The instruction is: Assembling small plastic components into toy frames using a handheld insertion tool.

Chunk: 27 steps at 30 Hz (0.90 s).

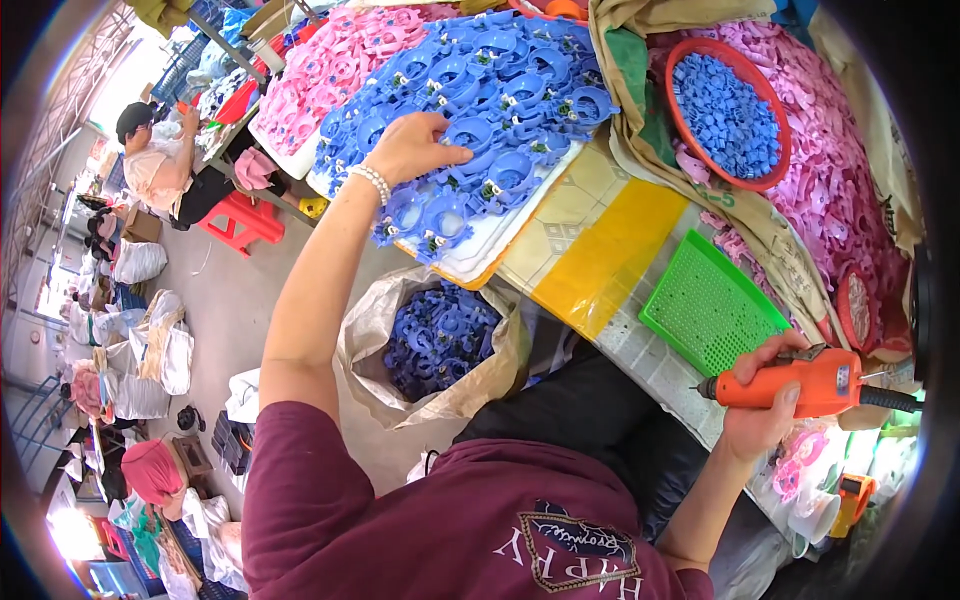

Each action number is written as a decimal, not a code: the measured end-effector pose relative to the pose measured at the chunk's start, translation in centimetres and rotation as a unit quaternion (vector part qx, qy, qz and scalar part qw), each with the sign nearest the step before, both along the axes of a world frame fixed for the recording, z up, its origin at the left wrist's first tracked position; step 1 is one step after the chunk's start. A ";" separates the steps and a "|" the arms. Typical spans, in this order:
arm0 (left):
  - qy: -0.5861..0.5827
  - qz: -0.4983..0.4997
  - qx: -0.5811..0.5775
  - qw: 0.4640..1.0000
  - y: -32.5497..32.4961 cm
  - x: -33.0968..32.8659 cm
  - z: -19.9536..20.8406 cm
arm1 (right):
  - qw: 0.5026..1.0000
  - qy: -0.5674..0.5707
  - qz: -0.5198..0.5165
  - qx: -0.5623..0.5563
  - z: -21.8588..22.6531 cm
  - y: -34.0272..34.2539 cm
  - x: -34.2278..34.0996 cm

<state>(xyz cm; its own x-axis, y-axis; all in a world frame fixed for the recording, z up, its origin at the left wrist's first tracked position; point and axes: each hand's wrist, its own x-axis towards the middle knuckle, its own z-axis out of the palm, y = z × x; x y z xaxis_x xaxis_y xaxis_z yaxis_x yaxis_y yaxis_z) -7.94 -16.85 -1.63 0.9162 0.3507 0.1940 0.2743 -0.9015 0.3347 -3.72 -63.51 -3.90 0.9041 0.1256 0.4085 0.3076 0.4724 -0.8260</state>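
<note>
My left hand (415, 148), with a beaded bracelet (371, 183) at its wrist, lies over a spread of blue plastic parts (490, 95). Its thumb and fingers are apart and touch the parts; the fingertips are partly hidden. Each blue part has a round ring and small dark and white bits. They cover a white board (478, 262) at the table's edge. In my right hand (757, 410) is an orange electric screwdriver (815, 382), its tip pointing left, a black cord at its back. The hand is closed around its body, near a green perforated basket (712, 305).
Below the table edge stands a sack (365, 345) of darker blue parts. Pink parts (345, 60) lie at the far left, more at the right. A red bowl (775, 95) holds small blue pieces. Yellow tape (612, 255) crosses the table. Another person (160, 170) sits far left near a red stool (242, 222).
</note>
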 end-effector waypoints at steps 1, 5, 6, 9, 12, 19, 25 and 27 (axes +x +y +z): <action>0.003 -0.002 -0.010 1.000 0.2 0.1 0.0 | 1.000 0.001 0.001 0.001 0.0 0.0 0.0; 0.022 0.005 -0.069 0.997 0.8 0.2 0.1 | 1.000 0.004 -0.015 0.001 0.2 0.3 -0.1; 0.025 0.009 -0.084 0.996 1.0 0.2 0.1 | 1.000 0.004 -0.016 0.001 0.1 0.2 0.0; 0.014 0.012 -0.109 0.994 1.2 0.1 0.3 | 1.000 0.007 -0.018 -0.008 0.0 0.2 0.1; -0.014 0.006 -0.161 0.987 1.2 0.0 0.6 | 1.000 0.000 -0.025 -0.016 0.1 0.3 0.2; -0.033 0.035 -0.247 0.968 0.2 -0.4 2.1 | 0.999 0.001 -0.029 -0.017 0.0 0.4 0.3; -0.099 0.012 -0.395 0.913 -3.1 -1.2 3.3 | 0.999 -0.017 0.004 -0.028 -0.5 -0.6 0.7; -0.113 -0.020 -0.492 0.863 -5.3 -1.1 3.6 | 0.999 -0.026 0.021 -0.035 -0.9 -1.2 0.7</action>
<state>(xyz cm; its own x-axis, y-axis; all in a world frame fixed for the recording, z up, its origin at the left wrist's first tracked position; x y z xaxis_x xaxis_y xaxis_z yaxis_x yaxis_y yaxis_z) -9.05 -22.18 1.93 0.9092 0.4164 -0.0041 0.0763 -0.1568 0.9847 -3.03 -64.70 -4.76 0.8752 0.1925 0.4437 0.3320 0.4280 -0.8406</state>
